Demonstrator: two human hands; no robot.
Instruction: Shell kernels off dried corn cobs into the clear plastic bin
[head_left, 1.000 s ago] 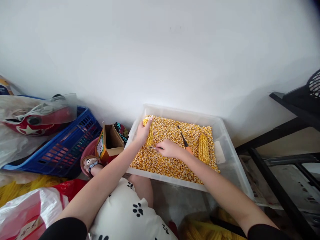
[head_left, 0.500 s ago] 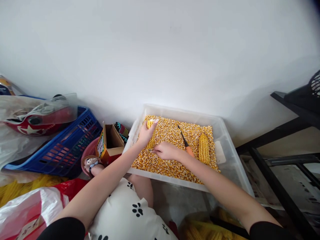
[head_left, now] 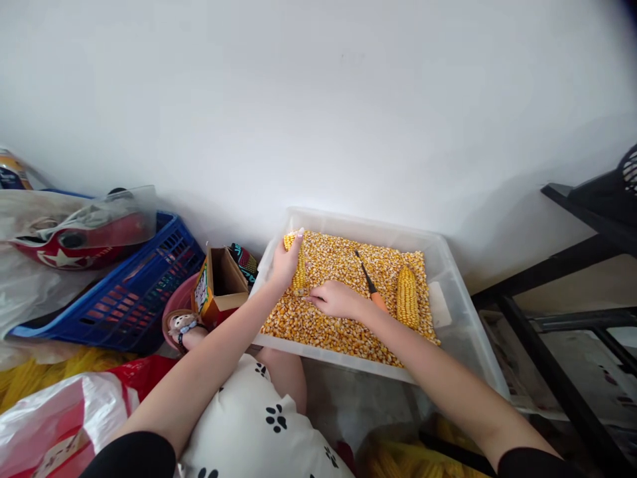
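Observation:
A clear plastic tub (head_left: pixel 462 332) full of loose yellow corn kernels stands against the white wall. My left hand (head_left: pixel 284 264) grips a corn cob (head_left: pixel 299 273) upright at the tub's left side. My right hand (head_left: pixel 336 299) is closed around a thin metal tool whose tip touches the cob's lower end. A whole corn cob (head_left: pixel 407 297) lies on the kernels to the right. Between it and my right hand lies a tool with an orange handle (head_left: pixel 371 287).
A blue plastic basket (head_left: pixel 124 292) with a bagged red item stands at the left. An open cardboard box (head_left: pixel 219 285) and a pink bowl sit beside the tub. A black metal frame (head_left: pixel 557 332) is at the right. More corn cobs lie on the floor below.
My left hand turned the cob, tilting it right half a second ago and back upright now. My right hand stayed at the cob's base.

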